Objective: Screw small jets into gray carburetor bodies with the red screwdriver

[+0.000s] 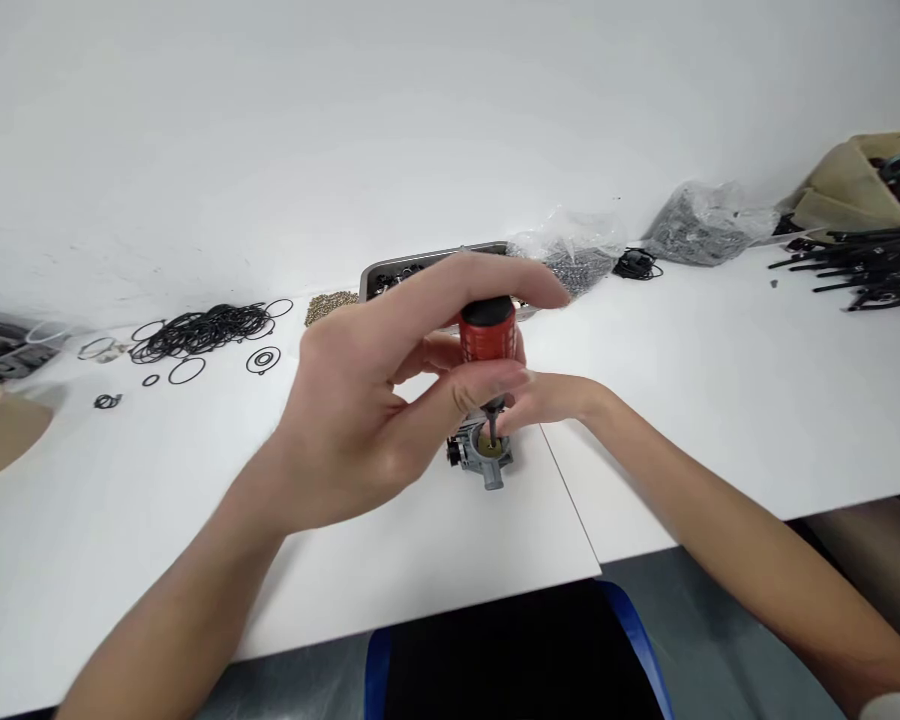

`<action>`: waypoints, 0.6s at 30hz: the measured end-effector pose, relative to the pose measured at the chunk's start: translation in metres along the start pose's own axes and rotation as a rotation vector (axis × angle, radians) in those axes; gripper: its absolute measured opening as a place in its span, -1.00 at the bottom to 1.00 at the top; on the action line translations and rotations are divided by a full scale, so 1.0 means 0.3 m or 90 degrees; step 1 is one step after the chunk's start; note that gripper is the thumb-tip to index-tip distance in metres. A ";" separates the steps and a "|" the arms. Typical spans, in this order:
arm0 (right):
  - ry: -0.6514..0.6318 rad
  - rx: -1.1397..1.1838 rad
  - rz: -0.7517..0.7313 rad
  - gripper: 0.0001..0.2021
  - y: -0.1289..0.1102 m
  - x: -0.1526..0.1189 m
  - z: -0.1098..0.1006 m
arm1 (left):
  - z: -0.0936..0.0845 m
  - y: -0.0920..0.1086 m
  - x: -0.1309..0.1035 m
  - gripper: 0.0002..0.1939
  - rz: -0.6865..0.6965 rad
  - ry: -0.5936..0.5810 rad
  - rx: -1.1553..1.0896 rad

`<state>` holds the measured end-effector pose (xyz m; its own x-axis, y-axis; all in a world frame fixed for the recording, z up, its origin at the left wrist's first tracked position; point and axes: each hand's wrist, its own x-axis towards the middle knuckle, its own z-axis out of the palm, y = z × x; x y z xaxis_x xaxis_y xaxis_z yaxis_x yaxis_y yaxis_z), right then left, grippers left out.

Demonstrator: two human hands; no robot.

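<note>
My left hand (375, 400) is wrapped round the red and black handle of a screwdriver (487, 335), its index finger arched over the top. The screwdriver stands nearly upright, and its shaft points down into a small grey metal carburetor (493, 470) on the table. Inside the carburetor's round opening a brass-coloured disc shows at the screwdriver's tip. Behind the tool, my right hand (544, 400) reaches in to the carburetor from the right. Its fingertips are partly hidden by the left hand and the screwdriver, so its grip is only partly visible.
Black rubber rings (210, 332) lie at the left on the white table (420, 570). Small brass parts (330, 306), a metal tray (371, 275) and clear bags of parts (709, 225) line the wall. Black rods (870, 265) and a beige bin (840, 190) are at right.
</note>
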<state>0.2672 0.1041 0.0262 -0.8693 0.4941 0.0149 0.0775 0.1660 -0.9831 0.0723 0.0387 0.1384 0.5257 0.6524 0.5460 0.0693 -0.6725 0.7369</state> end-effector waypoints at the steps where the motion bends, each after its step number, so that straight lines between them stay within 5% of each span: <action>1: -0.005 0.004 -0.004 -0.54 0.005 0.001 -0.001 | 0.000 -0.001 0.001 -0.66 0.002 0.002 0.008; 7: 0.004 -0.010 0.007 -0.54 0.005 -0.002 -0.004 | 0.002 -0.007 0.003 -0.65 -0.008 -0.028 0.024; 18: -0.030 0.024 -0.011 -0.57 -0.001 0.001 -0.005 | -0.032 0.000 0.007 -0.66 0.050 0.030 0.066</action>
<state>0.2676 0.1054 0.0268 -0.8922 0.4511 0.0235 0.0453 0.1413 -0.9889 0.0652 0.0434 0.1433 0.4931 0.6097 0.6206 0.1181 -0.7536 0.6466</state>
